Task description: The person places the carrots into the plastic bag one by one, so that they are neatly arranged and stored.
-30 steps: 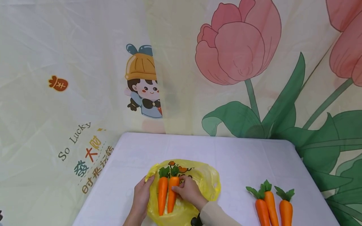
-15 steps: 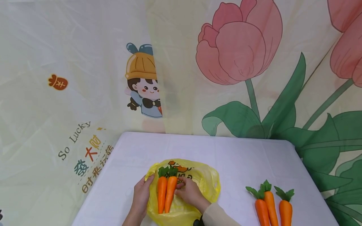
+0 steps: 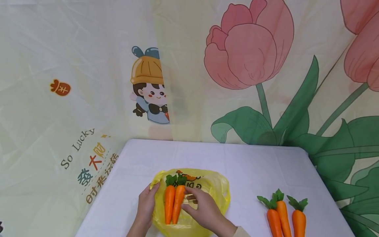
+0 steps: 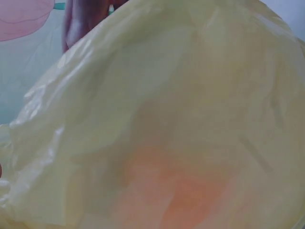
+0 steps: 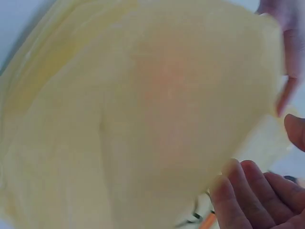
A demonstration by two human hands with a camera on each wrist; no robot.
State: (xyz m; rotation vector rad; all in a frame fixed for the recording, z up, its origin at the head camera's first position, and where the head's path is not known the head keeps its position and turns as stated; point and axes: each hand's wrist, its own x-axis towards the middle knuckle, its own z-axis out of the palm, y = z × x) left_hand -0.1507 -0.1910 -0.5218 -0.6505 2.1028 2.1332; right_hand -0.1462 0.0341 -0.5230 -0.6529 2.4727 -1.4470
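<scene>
Carrots [image 3: 169,204], two side by side, lie in a yellow plastic bag [image 3: 217,191] at near centre of white table [image 3: 245,164]. Left hand [image 3: 145,202] grips the bag's left edge; right hand [image 3: 205,205], loosely spread, holds nothing, just beside the right-hand carrot, contact unclear. Three more carrots [image 3: 284,215] lie right, near side.

The pale backdrop [image 3: 97,49] bears "So Lucky" [image 3: 77,149], "發大财" [image 3: 94,161] and "时来运转" [image 3: 102,178], while the yellow bag [image 3: 220,187] carries black lettering [image 3: 193,185], partly hidden.

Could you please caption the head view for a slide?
Two carrots in a yellow bag held by the left grip, three more on the table.
</scene>
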